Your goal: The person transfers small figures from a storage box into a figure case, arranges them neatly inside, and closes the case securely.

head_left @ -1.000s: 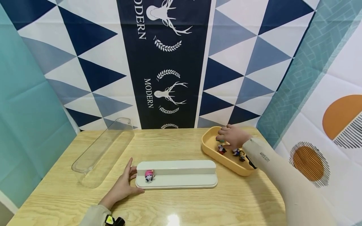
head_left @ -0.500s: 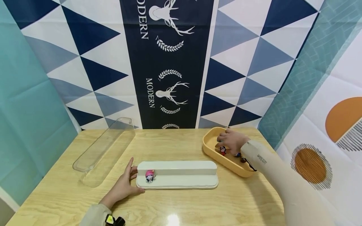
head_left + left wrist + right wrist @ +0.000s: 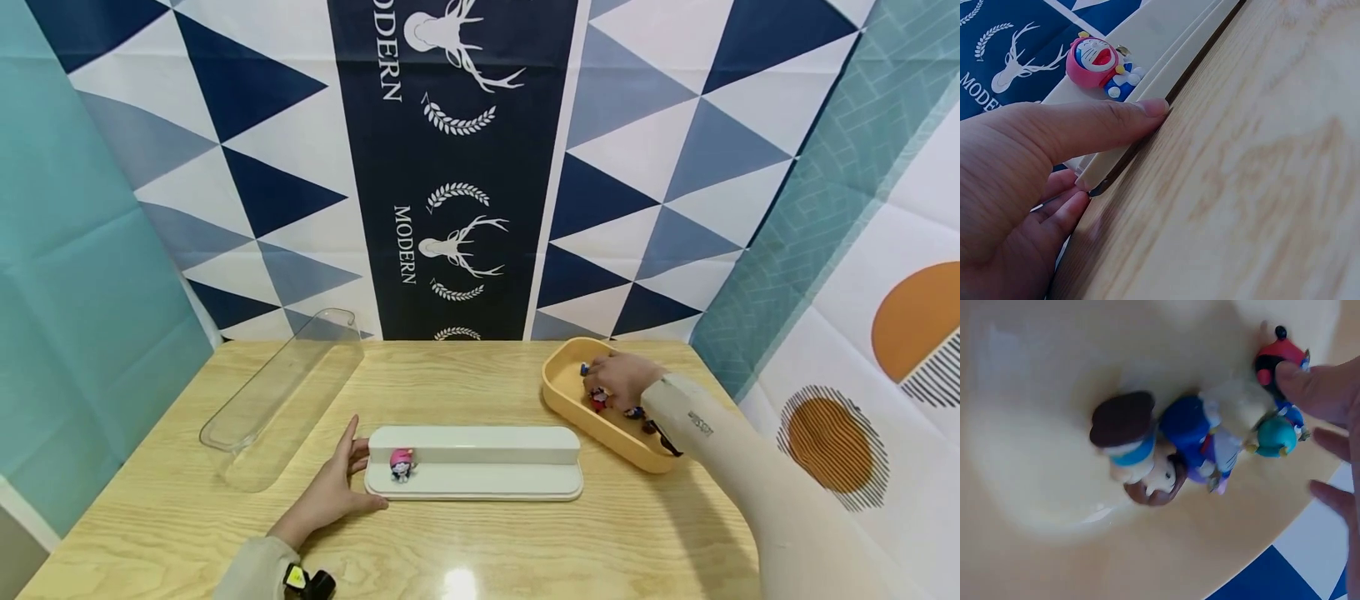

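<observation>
- Right hand (image 3: 621, 379) sinks lower into the yellow tray (image 3: 564, 379), fingers spread by a teal figurine (image 3: 1275, 436); picking seems underway.
- Left hand (image 3: 333, 493) grips the white stand (image 3: 495, 479) at its 9 o'clock end, near a Doraemon figurine (image 3: 1094, 59).

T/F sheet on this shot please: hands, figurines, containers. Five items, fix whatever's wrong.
1. The left hand touches the left end of the white base. True.
2. Several figurines are in the yellow tray. True.
3. The pink-hooded figurine is in the yellow tray. False: it is on the white base, near the left end.
4. The right hand is inside the clear container. False: it reaches into the yellow tray.
5. The clear container covers the white base. False: it sits apart on the table, up and left of the base in the head view.
</observation>
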Demonstrator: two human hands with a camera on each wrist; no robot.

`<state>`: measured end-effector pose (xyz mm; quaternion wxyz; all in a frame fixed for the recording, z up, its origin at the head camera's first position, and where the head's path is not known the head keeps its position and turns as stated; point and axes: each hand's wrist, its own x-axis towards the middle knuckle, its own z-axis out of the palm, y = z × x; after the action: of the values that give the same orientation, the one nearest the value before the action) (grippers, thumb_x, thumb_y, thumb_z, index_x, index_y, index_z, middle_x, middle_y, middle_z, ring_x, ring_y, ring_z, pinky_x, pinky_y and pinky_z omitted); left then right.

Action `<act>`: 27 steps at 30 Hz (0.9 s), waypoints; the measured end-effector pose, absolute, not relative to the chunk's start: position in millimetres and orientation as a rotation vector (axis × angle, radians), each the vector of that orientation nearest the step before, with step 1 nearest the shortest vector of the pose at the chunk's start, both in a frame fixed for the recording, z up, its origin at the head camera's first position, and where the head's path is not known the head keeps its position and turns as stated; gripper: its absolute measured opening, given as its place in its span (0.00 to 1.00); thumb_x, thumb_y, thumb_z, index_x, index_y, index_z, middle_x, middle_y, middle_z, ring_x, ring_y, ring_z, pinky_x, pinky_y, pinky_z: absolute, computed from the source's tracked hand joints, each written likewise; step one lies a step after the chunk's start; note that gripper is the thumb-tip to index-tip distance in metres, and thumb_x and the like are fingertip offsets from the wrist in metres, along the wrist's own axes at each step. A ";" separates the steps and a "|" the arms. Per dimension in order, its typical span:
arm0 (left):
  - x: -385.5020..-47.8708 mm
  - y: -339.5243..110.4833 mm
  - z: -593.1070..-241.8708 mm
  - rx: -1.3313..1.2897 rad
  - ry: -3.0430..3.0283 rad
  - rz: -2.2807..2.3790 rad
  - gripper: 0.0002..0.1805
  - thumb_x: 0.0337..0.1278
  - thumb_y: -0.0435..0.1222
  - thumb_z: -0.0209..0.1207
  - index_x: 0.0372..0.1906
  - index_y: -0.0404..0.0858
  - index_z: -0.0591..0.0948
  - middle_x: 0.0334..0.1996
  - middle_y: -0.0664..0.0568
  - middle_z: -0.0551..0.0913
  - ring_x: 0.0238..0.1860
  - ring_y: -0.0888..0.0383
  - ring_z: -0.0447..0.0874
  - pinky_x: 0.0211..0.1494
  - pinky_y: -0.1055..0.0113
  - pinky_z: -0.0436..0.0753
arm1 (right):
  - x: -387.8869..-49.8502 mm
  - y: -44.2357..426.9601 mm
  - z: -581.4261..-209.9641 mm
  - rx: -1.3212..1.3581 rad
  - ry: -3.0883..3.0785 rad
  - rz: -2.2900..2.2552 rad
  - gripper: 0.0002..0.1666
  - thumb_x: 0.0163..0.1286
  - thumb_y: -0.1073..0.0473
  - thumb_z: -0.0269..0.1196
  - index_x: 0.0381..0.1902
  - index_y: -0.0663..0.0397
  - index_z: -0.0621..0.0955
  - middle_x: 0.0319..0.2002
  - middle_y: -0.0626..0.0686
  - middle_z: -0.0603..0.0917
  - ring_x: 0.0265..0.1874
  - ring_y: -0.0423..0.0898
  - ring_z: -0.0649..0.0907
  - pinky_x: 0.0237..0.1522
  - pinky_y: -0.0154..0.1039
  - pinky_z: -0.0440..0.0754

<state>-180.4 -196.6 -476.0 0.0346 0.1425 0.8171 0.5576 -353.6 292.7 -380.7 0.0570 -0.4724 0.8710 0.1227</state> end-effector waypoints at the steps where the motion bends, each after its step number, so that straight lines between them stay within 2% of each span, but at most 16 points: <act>1: -180.5 -196.6 -475.8 0.439 2.513 1.716 0.75 0.34 0.27 0.80 0.78 0.30 0.33 0.64 0.32 0.69 0.66 0.37 0.68 0.72 0.49 0.65 | -353.1 291.4 -380.2 -1.382 2.640 0.320 0.16 0.50 0.68 0.67 0.37 0.47 0.82 0.35 0.48 0.81 0.34 0.47 0.76 0.37 0.46 0.80; 4: -180.0 -196.9 -475.2 0.439 2.514 1.715 0.76 0.33 0.27 0.80 0.77 0.30 0.32 0.64 0.32 0.69 0.66 0.37 0.68 0.71 0.49 0.66 | -351.1 288.2 -378.7 -1.283 2.622 0.204 0.20 0.46 0.73 0.64 0.39 0.51 0.83 0.33 0.48 0.81 0.31 0.44 0.77 0.32 0.40 0.78; 8: -179.5 -197.0 -474.7 0.441 2.513 1.718 0.76 0.33 0.27 0.80 0.77 0.29 0.32 0.64 0.31 0.69 0.66 0.37 0.68 0.71 0.50 0.66 | -349.3 287.4 -377.4 -1.309 2.595 0.150 0.28 0.42 0.75 0.61 0.44 0.53 0.86 0.36 0.50 0.83 0.31 0.44 0.77 0.32 0.37 0.78; 12: -180.2 -196.8 -474.4 0.445 2.514 1.721 0.75 0.34 0.27 0.80 0.77 0.29 0.32 0.64 0.31 0.69 0.66 0.37 0.68 0.71 0.50 0.66 | -349.0 289.6 -376.4 -1.359 2.587 0.159 0.22 0.42 0.75 0.62 0.35 0.50 0.84 0.30 0.46 0.77 0.27 0.43 0.73 0.29 0.36 0.73; 17: -180.4 -197.2 -474.0 0.443 2.513 1.721 0.76 0.33 0.28 0.80 0.77 0.30 0.32 0.64 0.32 0.69 0.66 0.37 0.68 0.71 0.49 0.66 | -348.2 291.2 -375.4 -1.319 2.629 0.156 0.13 0.48 0.69 0.68 0.29 0.48 0.80 0.28 0.45 0.73 0.26 0.42 0.71 0.28 0.36 0.72; 23: -181.5 -196.7 -474.6 0.459 2.515 1.727 0.76 0.33 0.28 0.80 0.78 0.30 0.32 0.64 0.31 0.69 0.66 0.37 0.68 0.71 0.49 0.66 | -346.7 292.5 -366.8 -1.096 2.709 0.064 0.11 0.56 0.65 0.70 0.36 0.49 0.80 0.31 0.48 0.75 0.27 0.44 0.73 0.30 0.38 0.75; 27: -183.0 -196.3 -475.3 0.457 2.528 1.717 0.75 0.33 0.27 0.80 0.77 0.29 0.33 0.63 0.31 0.69 0.66 0.36 0.68 0.71 0.49 0.66 | -347.7 293.8 -358.8 -1.039 2.758 -0.098 0.11 0.59 0.65 0.69 0.40 0.53 0.81 0.33 0.48 0.80 0.28 0.43 0.76 0.33 0.40 0.80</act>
<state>-183.0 -196.3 -475.3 0.0258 0.1480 0.8179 0.5554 -347.7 293.8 -358.8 0.0965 -0.3507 0.9309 -0.0331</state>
